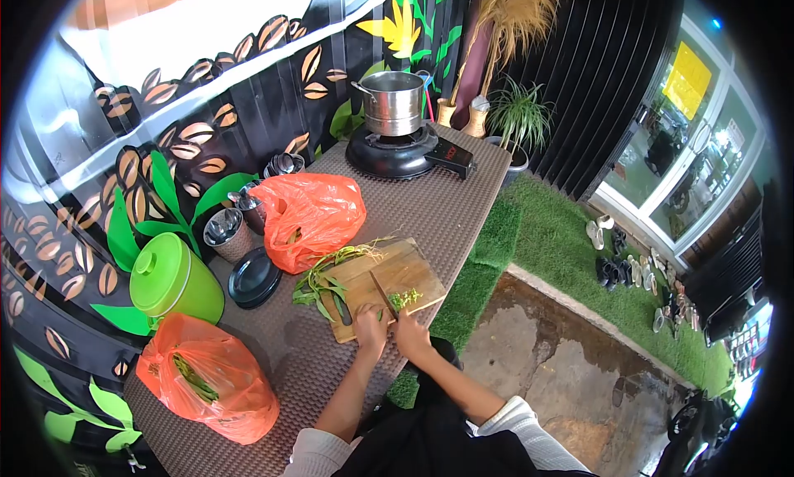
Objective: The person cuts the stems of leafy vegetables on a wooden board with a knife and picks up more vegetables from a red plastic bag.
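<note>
On the table's front edge lies a wooden cutting board (364, 285). My right hand (411, 336) is closed round the handle of a knife (381, 288), its blade pointing away from me across the board. Close beside it, my left hand (370, 326) presses down on the board, fingers closed on green stalks that are mostly hidden. Small chopped green pieces (404, 298) lie in a heap to the right of the blade. Uncut leafy greens (316, 285) with thin roots spread over the board's left and far edges.
Two orange plastic bags (310, 216) (219, 386) stand on the woven-top table (310, 353); greens show in the nearer one. Along the wall are a lidded green container (175, 282), dark plates (255, 278) and cutlery holders (227, 233). A steel pot (393, 105) sits on a portable stove (389, 156).
</note>
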A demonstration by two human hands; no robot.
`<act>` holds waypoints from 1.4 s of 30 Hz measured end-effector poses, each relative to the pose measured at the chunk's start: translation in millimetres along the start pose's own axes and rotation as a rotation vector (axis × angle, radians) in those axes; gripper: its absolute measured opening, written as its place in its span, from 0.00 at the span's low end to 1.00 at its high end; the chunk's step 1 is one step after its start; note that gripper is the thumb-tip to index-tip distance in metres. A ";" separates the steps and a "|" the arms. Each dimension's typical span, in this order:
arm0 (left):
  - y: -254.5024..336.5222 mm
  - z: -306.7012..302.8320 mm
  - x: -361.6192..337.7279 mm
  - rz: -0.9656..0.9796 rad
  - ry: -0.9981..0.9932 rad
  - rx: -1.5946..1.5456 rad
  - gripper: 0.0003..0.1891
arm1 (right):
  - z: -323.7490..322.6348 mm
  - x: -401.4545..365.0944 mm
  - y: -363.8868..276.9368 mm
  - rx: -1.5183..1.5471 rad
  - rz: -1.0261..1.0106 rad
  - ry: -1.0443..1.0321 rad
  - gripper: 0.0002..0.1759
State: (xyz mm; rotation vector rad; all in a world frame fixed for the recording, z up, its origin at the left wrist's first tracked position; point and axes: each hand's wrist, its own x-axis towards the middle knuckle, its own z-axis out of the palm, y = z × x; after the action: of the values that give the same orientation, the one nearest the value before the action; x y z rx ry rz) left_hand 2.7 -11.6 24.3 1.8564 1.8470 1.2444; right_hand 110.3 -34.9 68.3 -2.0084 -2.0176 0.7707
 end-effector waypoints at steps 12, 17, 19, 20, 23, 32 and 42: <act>6.8 -3.5 -6.7 0.126 0.048 0.031 0.06 | 0.4 1.7 -0.2 -0.014 -0.016 0.011 0.13; 20.1 -13.1 -3.4 -0.084 0.030 -0.044 0.13 | 12.9 9.7 -0.6 -0.026 0.069 0.023 0.14; 12.6 -8.1 -4.8 -0.118 -0.008 -0.054 0.15 | 11.4 20.2 2.7 -0.026 -0.027 0.067 0.14; 9.0 -6.1 -4.6 -0.154 -0.040 -0.062 0.16 | 11.0 21.8 5.2 -0.026 -0.027 0.069 0.14; 9.3 -6.1 -5.1 -0.109 -0.013 -0.033 0.13 | 3.8 16.5 0.5 -0.049 -0.072 0.032 0.13; 9.0 -10.5 -3.9 -0.129 -0.013 -0.075 0.13 | 11.5 16.4 -4.6 -0.064 -0.077 0.052 0.12; 5.7 -9.1 -4.0 -0.071 0.022 -0.094 0.11 | 12.3 2.2 -7.2 -0.017 -0.014 -0.051 0.19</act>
State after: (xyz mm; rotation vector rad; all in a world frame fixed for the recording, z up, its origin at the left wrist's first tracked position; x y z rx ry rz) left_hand 1.0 -19.6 32.3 1.7209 1.8159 1.3080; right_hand 98.0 -35.2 60.9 -2.0015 -2.0700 0.8125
